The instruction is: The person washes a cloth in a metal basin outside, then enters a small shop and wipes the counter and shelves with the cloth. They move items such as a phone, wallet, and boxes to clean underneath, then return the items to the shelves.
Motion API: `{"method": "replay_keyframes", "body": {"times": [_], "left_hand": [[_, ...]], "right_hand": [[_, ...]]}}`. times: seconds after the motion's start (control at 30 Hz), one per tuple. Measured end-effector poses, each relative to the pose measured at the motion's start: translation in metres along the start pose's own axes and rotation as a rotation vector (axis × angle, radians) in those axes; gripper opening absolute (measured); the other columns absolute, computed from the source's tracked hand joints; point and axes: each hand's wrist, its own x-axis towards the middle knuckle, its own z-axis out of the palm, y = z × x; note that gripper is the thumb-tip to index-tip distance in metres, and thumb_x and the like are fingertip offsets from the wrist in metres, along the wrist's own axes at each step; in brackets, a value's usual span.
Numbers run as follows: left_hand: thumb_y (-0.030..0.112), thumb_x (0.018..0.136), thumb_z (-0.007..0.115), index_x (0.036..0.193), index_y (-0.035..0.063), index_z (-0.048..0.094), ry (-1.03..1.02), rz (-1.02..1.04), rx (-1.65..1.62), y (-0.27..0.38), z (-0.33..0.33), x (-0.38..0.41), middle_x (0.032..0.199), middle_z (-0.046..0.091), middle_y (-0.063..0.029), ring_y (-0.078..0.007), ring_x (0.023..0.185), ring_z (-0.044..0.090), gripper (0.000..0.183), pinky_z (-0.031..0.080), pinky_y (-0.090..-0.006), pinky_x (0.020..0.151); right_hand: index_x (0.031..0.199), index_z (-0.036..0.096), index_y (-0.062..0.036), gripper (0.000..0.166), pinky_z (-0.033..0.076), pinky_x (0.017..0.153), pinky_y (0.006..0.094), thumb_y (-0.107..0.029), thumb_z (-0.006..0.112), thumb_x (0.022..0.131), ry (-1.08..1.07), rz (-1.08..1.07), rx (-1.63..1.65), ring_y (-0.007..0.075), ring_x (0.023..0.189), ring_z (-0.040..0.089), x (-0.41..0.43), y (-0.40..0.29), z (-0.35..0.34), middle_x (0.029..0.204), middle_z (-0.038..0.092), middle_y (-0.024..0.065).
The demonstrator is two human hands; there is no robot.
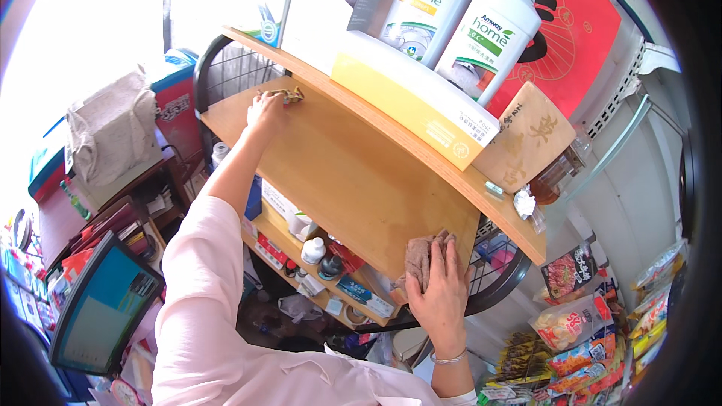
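A brown cloth (423,259) lies bunched under my right hand (441,285), which presses it on the right end of a wooden shelf board (350,169). At the board's far left end, my left hand (266,110) is at a small crumpled, patterned wrapper or packet (290,96); its fingertips are partly hidden, so whether they grip it is unclear. Bare wood lies between the two hands.
Above, a wooden shelf (395,144) holds a yellow and white box (406,101), white Amway bottles (488,34) and a wooden block (524,135). Lower shelves hold small bottles (313,251) and boxes. A monitor (104,304) stands left; snack packets (572,321) hang right.
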Motion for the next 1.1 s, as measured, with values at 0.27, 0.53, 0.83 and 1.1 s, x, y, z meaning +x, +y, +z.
{"method": "replay_keyframes", "body": {"times": [0.27,0.53,0.83,1.1], "left_hand": [[0.019,0.082,0.069,0.105,0.0077,0.069,-0.150,-0.016,0.144,0.001,-0.003,0.020,0.125,0.053,-0.0134,-0.0318,0.119,0.051,0.025,0.050,-0.0395,0.094],[0.004,0.075,0.061,0.103,-0.0019,0.065,-0.036,0.274,-0.226,-0.042,-0.038,-0.013,0.108,0.059,-0.0221,-0.0357,0.095,0.060,0.029,0.048,-0.0409,0.082],[0.002,0.086,0.047,0.123,0.0040,0.056,0.037,0.024,-0.728,-0.053,-0.064,-0.040,0.075,0.057,-0.0055,-0.0103,0.068,0.055,0.038,0.046,-0.0258,0.064],[0.001,0.079,0.061,0.108,0.0023,0.050,0.128,0.164,-0.591,-0.039,-0.013,0.038,0.095,0.062,-0.0229,-0.0410,0.094,0.060,0.031,0.047,-0.0438,0.079]], "right_hand": [[0.137,0.042,0.0033,0.058,0.037,0.100,0.0510,-0.026,0.055,0.089,-0.019,-0.014,0.119,0.0483,0.119,0.046,0.009,0.004,0.009,0.136,0.041,0.0341],[0.136,0.043,0.0035,0.053,0.036,0.102,0.0495,-0.028,0.048,0.094,-0.006,-0.173,0.202,0.0476,0.119,0.047,0.064,-0.046,0.040,0.136,0.042,0.0322],[0.135,0.047,-0.0011,0.056,0.032,0.101,0.0561,-0.034,0.052,0.090,-0.061,-0.338,0.189,0.0422,0.126,0.042,0.121,-0.121,0.082,0.139,0.039,0.0238],[0.133,0.046,-0.0036,0.057,0.035,0.096,0.0575,-0.033,0.058,0.085,-0.081,-0.526,0.206,0.0397,0.124,0.042,0.145,-0.144,0.089,0.137,0.040,0.0216]]}}
